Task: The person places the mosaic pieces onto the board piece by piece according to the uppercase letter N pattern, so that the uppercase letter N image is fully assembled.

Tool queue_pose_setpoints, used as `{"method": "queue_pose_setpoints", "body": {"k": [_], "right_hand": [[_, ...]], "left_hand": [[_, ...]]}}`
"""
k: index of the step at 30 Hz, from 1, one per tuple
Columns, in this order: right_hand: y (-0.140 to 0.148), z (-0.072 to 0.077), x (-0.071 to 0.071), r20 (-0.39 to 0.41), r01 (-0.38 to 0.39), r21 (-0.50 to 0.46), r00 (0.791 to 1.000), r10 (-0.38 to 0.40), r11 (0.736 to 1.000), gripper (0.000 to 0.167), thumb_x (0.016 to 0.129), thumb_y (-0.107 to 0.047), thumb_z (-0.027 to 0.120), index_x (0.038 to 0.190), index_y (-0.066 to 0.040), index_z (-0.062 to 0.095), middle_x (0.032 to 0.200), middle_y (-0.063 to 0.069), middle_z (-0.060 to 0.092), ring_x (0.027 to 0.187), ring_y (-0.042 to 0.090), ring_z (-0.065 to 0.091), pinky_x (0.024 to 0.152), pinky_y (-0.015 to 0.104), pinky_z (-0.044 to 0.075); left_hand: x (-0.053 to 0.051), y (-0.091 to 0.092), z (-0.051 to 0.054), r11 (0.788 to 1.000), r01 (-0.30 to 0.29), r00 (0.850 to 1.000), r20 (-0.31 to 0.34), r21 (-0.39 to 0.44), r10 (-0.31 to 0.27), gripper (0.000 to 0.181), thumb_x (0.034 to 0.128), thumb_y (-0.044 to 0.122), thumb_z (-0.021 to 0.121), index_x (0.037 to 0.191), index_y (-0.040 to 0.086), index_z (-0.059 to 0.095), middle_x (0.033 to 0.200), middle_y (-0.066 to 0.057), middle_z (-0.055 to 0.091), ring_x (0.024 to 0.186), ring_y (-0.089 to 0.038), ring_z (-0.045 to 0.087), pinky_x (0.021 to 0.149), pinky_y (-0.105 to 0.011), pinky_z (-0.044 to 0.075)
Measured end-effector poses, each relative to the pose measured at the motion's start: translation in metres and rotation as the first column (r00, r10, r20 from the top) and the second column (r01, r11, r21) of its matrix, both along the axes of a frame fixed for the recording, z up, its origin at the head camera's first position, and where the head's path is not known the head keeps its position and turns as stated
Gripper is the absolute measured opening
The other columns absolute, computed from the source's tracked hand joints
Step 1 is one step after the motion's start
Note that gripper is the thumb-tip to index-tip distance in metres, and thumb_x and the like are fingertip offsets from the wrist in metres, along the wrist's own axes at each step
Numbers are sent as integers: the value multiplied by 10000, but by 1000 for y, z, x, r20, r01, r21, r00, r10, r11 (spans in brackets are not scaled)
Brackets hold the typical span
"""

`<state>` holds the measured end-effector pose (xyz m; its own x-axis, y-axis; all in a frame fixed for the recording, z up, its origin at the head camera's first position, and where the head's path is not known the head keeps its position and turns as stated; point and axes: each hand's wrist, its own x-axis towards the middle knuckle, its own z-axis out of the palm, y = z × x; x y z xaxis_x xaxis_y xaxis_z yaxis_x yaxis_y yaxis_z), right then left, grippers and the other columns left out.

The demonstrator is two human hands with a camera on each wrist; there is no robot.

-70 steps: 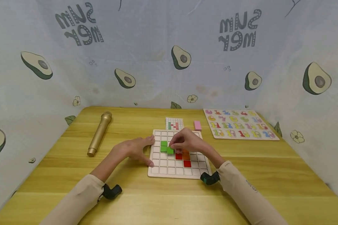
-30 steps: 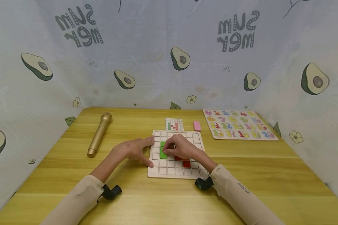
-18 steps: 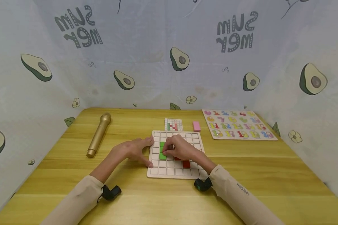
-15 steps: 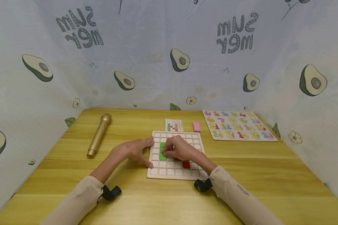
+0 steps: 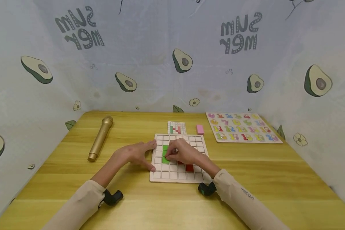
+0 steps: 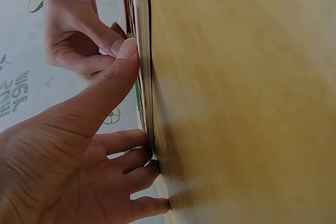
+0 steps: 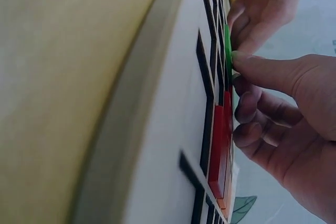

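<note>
A pale wooden grid board [image 5: 157,175] lies on the table. My left hand [image 5: 136,155] spreads thumb and fingers along the board's left edge, the thumb on its rim. With thumb and fingertips my right hand [image 5: 187,151] pinches the nearest green tile [image 5: 165,160] at its edge, low on the grid. Two more green tiles [image 5: 164,148] form a column behind it, partly covered by the fingers. A red tile [image 5: 189,168] sits in a square to the right; another red one is mostly under the right hand. The right wrist view shows the thumb tip touching the green tile [image 7: 228,40].
Behind the board lie a small pattern card [image 5: 176,124] and a pink block [image 5: 200,129]. A number puzzle board [image 5: 241,140] is at the back right. At the left lies a gold microphone [image 5: 100,140]. A printed cloth hangs behind the table.
Since the earliest frame, my right hand has carried the green tile left and toward me, to the bottom of the green column. Over the last second both hands have barely moved.
</note>
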<state>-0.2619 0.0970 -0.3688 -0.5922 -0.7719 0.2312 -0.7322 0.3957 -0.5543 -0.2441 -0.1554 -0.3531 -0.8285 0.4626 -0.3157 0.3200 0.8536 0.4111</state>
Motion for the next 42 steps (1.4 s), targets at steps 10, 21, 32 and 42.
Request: {"method": "queue_pose_setpoints", "body": {"k": [10,21,32,42], "right_hand": [[23,6,-6,22,57,24,998,-57,998,47,974,-143,826,969,-100,843,872,-65,717,767,60,577,712,250,522],[101,3,-7,129,93,20,987,-95,995,131,957,-165,849,1040,-66,827,894,-46,715,788,121,610,714,269,549],[158,-7,4,191,17,7,982,-18,1000,151,916,-124,882,1047,-93,812,847,19,674,720,172,590,641,236,486],[180,5,9,316,-113,22,943,101,993,191,917,-74,868,1086,-52,783,887,149,685,735,264,590,648,245,491]], "left_hand": [[1,1,0,1000,-13,1000,7,-4,13,1142,845,550,904,1727,165,289,1807,-20,191,1629,-378,253,1293,-562,270],[0,3,1,1000,-13,1000,9,-6,13,1166,844,528,913,1734,153,258,1803,-52,202,1636,-361,242,1306,-531,255],[2,2,1,1000,-18,1000,21,12,18,1152,837,496,929,1726,147,286,1805,-40,195,1635,-389,235,1302,-548,256],[1,1,1,1000,-16,1000,13,8,16,1156,842,510,921,1730,154,273,1807,-34,184,1635,-383,237,1304,-540,256]]}}
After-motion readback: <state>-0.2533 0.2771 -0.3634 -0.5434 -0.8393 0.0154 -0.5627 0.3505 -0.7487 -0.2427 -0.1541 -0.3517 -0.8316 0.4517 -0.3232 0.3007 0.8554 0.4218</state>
